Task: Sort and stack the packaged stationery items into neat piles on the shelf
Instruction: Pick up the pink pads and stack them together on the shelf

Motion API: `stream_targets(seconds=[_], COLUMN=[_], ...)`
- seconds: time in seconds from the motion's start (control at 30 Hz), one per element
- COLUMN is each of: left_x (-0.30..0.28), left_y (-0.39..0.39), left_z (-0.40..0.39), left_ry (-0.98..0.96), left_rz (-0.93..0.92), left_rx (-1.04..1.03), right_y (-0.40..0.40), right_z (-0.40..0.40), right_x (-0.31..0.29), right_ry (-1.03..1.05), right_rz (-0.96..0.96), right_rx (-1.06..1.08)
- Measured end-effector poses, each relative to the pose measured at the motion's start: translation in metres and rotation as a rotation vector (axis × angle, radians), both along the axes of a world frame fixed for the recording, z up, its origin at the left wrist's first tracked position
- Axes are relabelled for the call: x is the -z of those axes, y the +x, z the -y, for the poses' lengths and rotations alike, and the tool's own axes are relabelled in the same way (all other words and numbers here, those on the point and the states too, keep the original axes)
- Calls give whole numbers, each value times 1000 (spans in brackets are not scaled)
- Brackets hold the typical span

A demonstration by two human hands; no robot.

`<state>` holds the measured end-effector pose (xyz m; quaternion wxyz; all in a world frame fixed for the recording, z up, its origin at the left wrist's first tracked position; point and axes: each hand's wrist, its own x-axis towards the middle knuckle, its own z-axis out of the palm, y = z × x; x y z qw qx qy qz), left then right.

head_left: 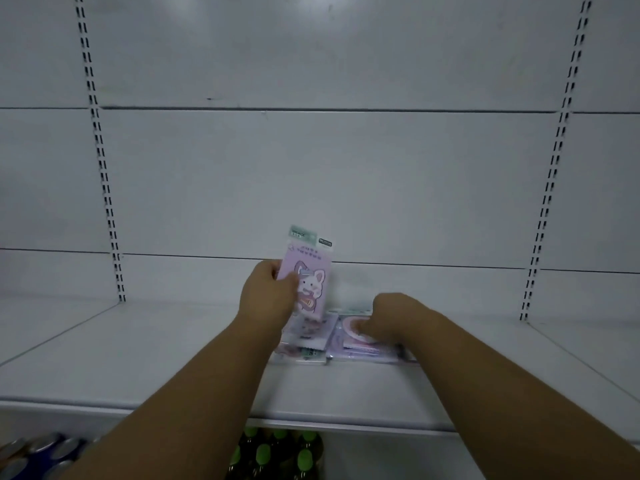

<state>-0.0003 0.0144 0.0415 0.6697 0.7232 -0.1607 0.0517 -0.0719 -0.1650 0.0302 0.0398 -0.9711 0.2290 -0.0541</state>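
left hand (268, 292) grips an upright pink packet (308, 275); right hand (388, 318) hides its fingers, grasp unclear.

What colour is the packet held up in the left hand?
Pale pink-lilac packet with a white cartoon bunny; head view.

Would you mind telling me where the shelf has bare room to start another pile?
The shelf lies bare left of the left pile, out to the left upright, and right of the right pile. The middle is crowded: two piles, both hands, and the raised pack.
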Motion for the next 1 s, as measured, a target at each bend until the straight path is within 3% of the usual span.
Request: stream_targets(seconds=[0.1,0.3,0.37,0.5,0.63,0.8,1.0], left_x=[-10,-12,-13,-16,-22,-11,-9], left_y=[-10,-25,-27,-29,-35,-57,-112], left_z=[-9,-24,-29,-39,-39,-24,28], left_ry=[-154,-209,-219,-248,-287,-291,-300], left_rz=[-14,-14,-28,-34,-108,-100,-107], left_rx=[85,181,204,282,421,589,734], right_y=[9,8,9,6,-20,-74,-162], right_z=[-1,-5,-9,-17,-26,-20,32], right_x=[13,15,11,4,-1,-7,-7], right_ry=[9,55,149,462,595,758,765], right_rz=[-37,8,117,543,871,1000,1124], right_rx=[36,126,146,115,132,161,302])
